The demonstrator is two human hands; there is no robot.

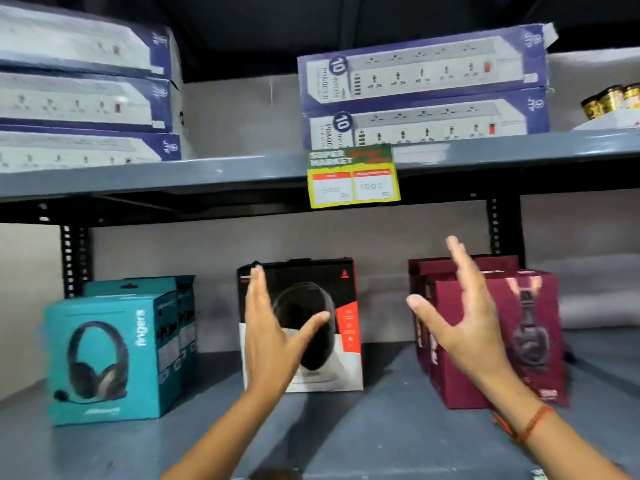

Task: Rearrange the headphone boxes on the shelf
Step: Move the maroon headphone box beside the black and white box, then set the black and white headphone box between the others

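Three groups of headphone boxes stand on the lower grey shelf (pixel 381 427). At the left is a teal box (pixel 114 358) with more teal boxes behind it. A black, red and white box (pixel 343 306) stands in the middle. At the right are maroon boxes (pixel 533 327), one behind another. My left hand (pixel 270 337) is raised in front of the middle box, fingers spread, holding nothing. My right hand (pixel 464 317) is raised in front of the maroon boxes, also spread and holding nothing. A red thread is tied round my right wrist.
The upper shelf (pixel 173 178) carries stacked blue and white power strip boxes at the left (pixel 86 102) and right (pixel 426 91). A yellow price tag (pixel 353 181) hangs from its edge. Small dark jars with gold bands (pixel 609 98) stand at the far right. Black slotted uprights (pixel 74 258) support the shelves.
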